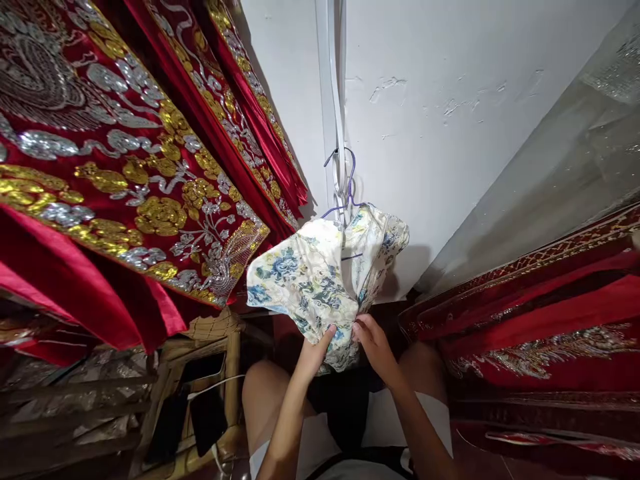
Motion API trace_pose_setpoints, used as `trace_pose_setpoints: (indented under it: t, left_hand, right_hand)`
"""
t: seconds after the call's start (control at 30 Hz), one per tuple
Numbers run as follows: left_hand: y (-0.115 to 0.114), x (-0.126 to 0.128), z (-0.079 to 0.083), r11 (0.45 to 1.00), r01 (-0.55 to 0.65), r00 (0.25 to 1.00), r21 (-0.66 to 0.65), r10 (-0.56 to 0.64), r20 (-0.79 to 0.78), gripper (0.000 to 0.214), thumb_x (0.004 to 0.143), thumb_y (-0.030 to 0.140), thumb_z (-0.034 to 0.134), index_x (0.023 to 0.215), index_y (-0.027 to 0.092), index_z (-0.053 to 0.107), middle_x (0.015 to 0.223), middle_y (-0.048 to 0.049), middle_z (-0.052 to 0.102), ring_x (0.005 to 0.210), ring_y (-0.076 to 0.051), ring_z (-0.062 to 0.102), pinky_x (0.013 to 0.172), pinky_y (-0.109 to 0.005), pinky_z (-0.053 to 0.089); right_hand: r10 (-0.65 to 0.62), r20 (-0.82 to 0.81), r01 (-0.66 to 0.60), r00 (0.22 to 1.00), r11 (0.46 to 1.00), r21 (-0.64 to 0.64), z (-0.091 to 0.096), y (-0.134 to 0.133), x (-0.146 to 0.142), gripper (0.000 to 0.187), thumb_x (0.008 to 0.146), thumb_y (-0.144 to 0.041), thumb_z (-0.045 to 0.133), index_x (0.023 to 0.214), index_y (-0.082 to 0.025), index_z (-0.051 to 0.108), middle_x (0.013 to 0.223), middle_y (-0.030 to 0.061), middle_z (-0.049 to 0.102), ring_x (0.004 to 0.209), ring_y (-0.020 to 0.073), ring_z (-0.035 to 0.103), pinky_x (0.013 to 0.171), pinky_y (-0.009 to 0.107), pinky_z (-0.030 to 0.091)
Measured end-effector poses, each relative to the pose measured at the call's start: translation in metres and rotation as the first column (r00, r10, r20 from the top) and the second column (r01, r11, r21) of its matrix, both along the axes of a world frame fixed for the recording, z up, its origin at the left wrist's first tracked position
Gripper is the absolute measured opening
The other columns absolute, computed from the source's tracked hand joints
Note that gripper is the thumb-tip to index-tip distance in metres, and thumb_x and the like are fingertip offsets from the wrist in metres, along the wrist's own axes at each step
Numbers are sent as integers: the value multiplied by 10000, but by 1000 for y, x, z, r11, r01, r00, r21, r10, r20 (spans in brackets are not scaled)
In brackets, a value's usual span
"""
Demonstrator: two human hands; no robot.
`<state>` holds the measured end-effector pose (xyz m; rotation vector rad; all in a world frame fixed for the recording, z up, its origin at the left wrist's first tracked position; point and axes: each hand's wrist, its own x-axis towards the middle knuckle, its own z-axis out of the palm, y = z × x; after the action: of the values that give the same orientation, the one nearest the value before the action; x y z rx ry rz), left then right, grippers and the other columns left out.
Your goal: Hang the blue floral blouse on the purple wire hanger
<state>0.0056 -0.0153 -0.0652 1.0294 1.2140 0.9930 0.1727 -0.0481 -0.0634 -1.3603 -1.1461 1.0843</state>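
A short-sleeved cream shirt (310,267) with blue and grey flowers hangs on a purple wire hanger (353,175) in front of me. My left hand (318,348) grips the shirt's lower front, thumb on top and fingers hidden under the cloth. My right hand (371,339) pinches the front edge close by, just right of the left hand. The neck opening shows a bit of the hanger's bar inside. The hanger hooks onto a white strap (338,133) that comes down along the wall.
Red cloths (150,180) with gold and silver sequins hang at left. Phones (207,417) and a white cable lie on a bamboo stool (233,363) beside my left leg. More red embroidered cloth (545,333) is at right, below plastic sheeting (565,160). A white wall (430,60) stands behind.
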Motion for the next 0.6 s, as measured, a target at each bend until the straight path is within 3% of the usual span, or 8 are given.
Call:
trace_pose_setpoints:
  t: [0.13, 0.23, 0.3, 0.37, 0.4, 0.47, 0.53, 0.6]
  left_hand:
    - [-2, -7, 5, 999, 30, 999, -12, -30, -11, 649, 756, 551, 774, 1307, 233, 646, 1403, -129, 635, 1450, -346, 446, 1246, -496, 281]
    - [-4, -7, -2, 999, 45, 997, 10, -44, -64, 676, 762, 580, 749, 1316, 216, 621, 1338, -146, 669, 1421, -376, 475, 1228, -518, 310]
    - [-7, -2, -6, 992, -93, 983, 87, 105, -154, 719, 795, 601, 695, 1380, 212, 543, 1396, -162, 617, 1416, -378, 476, 1210, -518, 337]
    - [-14, 9, -8, 928, -287, 893, 239, 350, -283, 755, 851, 580, 624, 1479, 226, 399, 1565, -174, 436, 1503, -350, 341, 1235, -499, 286]
    - [-18, 16, -8, 890, -326, 835, 318, 429, -345, 766, 874, 552, 598, 1515, 235, 325, 1640, -169, 308, 1550, -329, 235, 1255, -495, 232]
    - [-28, 34, -7, 870, -254, 791, 422, 438, -427, 767, 890, 496, 586, 1544, 253, 265, 1702, -138, 126, 1587, -303, 72, 1277, -497, 128]
    - [-34, 52, -8, 888, -105, 848, 447, 314, -426, 657, 881, 469, 599, 1476, 269, 404, 1664, -137, 247, 1566, -327, 160, 1266, -505, 150]
    - [-35, 64, -12, 905, 0, 911, 426, 175, -372, 402, 895, 463, 575, 1252, 279, 603, 1414, -148, 566, 1394, -346, 463, 1182, -487, 329]
  right_hand:
    - [102, 38, -102, 994, 995, 11, 16, 18, 5, 312, 931, -456, 529, 723, -223, 531, 683, 8, 576, 672, 194, 557, 634, 303, 437]
    - [34, 11, -35, 999, 999, 21, 16, 21, 6, 326, 893, -413, 533, 629, -228, 480, 588, -1, 530, 591, 177, 502, 588, 298, 383]
    - [-40, -49, 40, 998, 999, -5, 11, 18, 7, 335, 865, -414, 544, 598, -231, 456, 545, -11, 494, 550, 165, 463, 568, 298, 362]
    - [-80, -98, 78, 992, 997, -25, 5, 13, 10, 350, 843, -410, 552, 567, -232, 429, 517, -22, 452, 523, 151, 422, 550, 294, 341]
    - [-88, -107, 85, 990, 996, -29, 3, 10, 12, 352, 830, -403, 558, 554, -232, 421, 506, -28, 427, 511, 143, 398, 538, 290, 324]
    - [-82, -102, 78, 991, 996, -44, 3, 4, 13, 329, 804, -387, 567, 547, -229, 434, 490, -40, 389, 489, 130, 356, 512, 283, 287]
    - [-50, -84, 45, 995, 997, -66, 6, 0, 11, 297, 789, -376, 564, 557, -223, 461, 488, -45, 388, 478, 123, 344, 501, 279, 272]
    - [-10, -54, 5, 998, 997, -77, 10, -2, 9, 290, 785, -372, 542, 550, -222, 459, 477, -44, 393, 472, 122, 348, 499, 279, 272]
